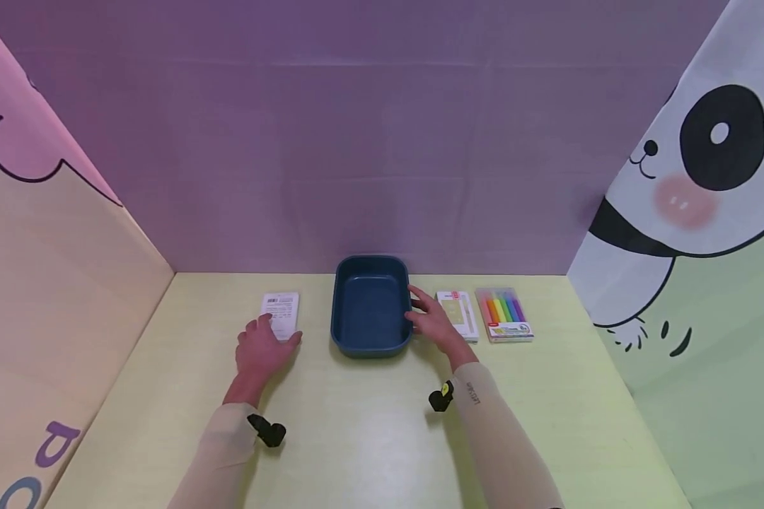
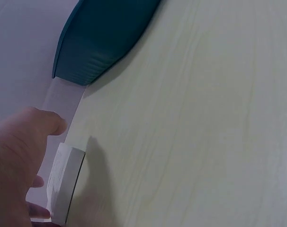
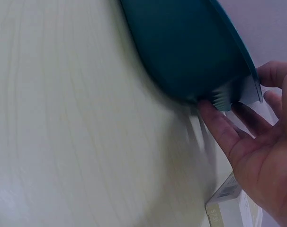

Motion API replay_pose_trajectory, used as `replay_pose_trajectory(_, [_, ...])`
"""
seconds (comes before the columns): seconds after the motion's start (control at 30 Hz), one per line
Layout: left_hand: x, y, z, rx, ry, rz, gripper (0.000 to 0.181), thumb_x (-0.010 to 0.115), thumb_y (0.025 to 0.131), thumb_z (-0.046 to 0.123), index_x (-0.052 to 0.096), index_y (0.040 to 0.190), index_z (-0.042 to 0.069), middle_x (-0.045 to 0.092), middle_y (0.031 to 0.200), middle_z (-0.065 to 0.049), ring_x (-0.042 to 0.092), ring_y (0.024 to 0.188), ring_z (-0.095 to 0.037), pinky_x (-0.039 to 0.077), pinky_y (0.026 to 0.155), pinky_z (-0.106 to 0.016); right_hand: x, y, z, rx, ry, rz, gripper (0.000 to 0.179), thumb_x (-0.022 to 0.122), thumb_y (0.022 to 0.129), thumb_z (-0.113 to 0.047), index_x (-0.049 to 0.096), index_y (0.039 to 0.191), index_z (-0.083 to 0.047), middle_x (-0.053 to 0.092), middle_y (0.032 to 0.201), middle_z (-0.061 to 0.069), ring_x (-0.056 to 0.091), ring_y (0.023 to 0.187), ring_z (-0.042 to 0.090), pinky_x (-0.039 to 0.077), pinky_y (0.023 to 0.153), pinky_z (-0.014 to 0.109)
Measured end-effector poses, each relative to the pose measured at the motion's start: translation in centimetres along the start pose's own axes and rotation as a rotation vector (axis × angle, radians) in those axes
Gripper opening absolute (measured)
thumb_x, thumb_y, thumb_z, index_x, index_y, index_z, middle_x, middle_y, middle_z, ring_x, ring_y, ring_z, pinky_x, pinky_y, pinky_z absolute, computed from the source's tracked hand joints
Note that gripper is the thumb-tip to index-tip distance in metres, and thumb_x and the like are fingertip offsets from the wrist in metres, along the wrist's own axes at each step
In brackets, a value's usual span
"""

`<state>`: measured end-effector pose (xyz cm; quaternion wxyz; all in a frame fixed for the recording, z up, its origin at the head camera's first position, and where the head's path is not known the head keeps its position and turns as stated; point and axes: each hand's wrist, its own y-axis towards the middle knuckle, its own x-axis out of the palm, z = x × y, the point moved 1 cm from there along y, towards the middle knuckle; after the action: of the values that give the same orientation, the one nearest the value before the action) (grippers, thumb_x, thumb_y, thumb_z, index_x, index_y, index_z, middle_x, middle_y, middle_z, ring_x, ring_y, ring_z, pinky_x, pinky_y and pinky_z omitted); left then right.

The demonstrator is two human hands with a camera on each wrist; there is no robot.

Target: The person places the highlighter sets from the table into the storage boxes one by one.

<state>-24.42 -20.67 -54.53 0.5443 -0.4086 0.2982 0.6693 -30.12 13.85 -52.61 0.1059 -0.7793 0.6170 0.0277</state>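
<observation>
Head view: white box [image 1: 284, 311] lies just ahead of my spread left grip [image 1: 264, 350]; tray [image 1: 371, 311] touches my right grip [image 1: 436, 327], fingers apart, on its left. Judged step: reaching; next calls for left closure.

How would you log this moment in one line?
left hand: at white box | right hand: touches blue tray | coloured markers: right of tray

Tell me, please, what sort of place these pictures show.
Probably a small staged tabletop booth: a purple backdrop rises behind the table, with a pink-and-cream panel on the left and a panda panel on the right.
</observation>
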Motion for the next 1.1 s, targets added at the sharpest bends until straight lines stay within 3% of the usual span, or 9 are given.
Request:
replay_pose_trajectory(0.17, [0.3, 0.3, 0.4, -0.006, 0.048, -0.021, 0.087, 0.061, 0.083, 0.057, 0.032, 0.146, 0.004, 0.033, 0.130, -0.035, 0.034, 0.112, -0.053, 0.035, 0.089, -0.062, -0.4, 0.4, 0.4, 0.004, 0.023, -0.018, 0.064, 0.056, 0.094, -0.003, 0.034, 0.152, -0.016, 0.042, 0.143, 0.025, 0.056, 0.116, 0.038, 0.053, 0.083, 0.046])
replay_pose_trajectory(0.37, [0.3, 0.5, 0.6, -0.017, 0.064, -0.030, 0.088, 0.060, 0.083, 0.058, 0.031, 0.148, 0.006, 0.035, 0.124, -0.036, 0.034, 0.108, -0.052, 0.036, 0.087, -0.061, -0.6, 0.6, 0.7, 0.008, 0.031, -0.019, 0.064, 0.057, 0.094, -0.002, 0.035, 0.152, -0.017, 0.043, 0.143, 0.024, 0.056, 0.116, 0.036, 0.053, 0.082, 0.046])
replay_pose_trajectory(0.73, [0.4, 0.3, 0.2, -0.022, 0.098, -0.016, 0.080, 0.062, 0.084, 0.050, 0.037, 0.142, 0.001, 0.040, 0.114, -0.035, 0.035, 0.103, -0.050, 0.038, 0.081, -0.058, -0.2, -0.1, 1.0, -0.022, 0.014, -0.046, 0.063, 0.055, 0.095, -0.003, 0.034, 0.152, -0.015, 0.042, 0.142, 0.027, 0.056, 0.116, 0.037, 0.055, 0.079, 0.041])
replay_pose_trajectory(0.9, [0.5, 0.5, 0.6, -0.009, 0.107, 0.017, 0.080, 0.063, 0.084, 0.050, 0.039, 0.140, -0.002, 0.042, 0.113, -0.035, 0.036, 0.102, -0.050, 0.038, 0.081, -0.057, -0.2, 0.1, 1.0, -0.030, -0.016, -0.016, 0.062, 0.055, 0.095, -0.002, 0.035, 0.152, -0.017, 0.045, 0.140, 0.025, 0.056, 0.115, 0.036, 0.055, 0.077, 0.041])
replay_pose_trajectory(1.1, [0.7, 0.9, 0.9, -0.037, 0.062, 0.054, 0.076, 0.063, 0.085, 0.045, 0.040, 0.139, -0.003, 0.042, 0.117, -0.034, 0.035, 0.105, -0.048, 0.037, 0.086, -0.057, -0.3, 0.4, 0.8, -0.044, -0.040, -0.016, 0.063, 0.053, 0.095, -0.003, 0.033, 0.152, -0.015, 0.047, 0.136, 0.027, 0.057, 0.110, 0.033, 0.056, 0.074, 0.039])
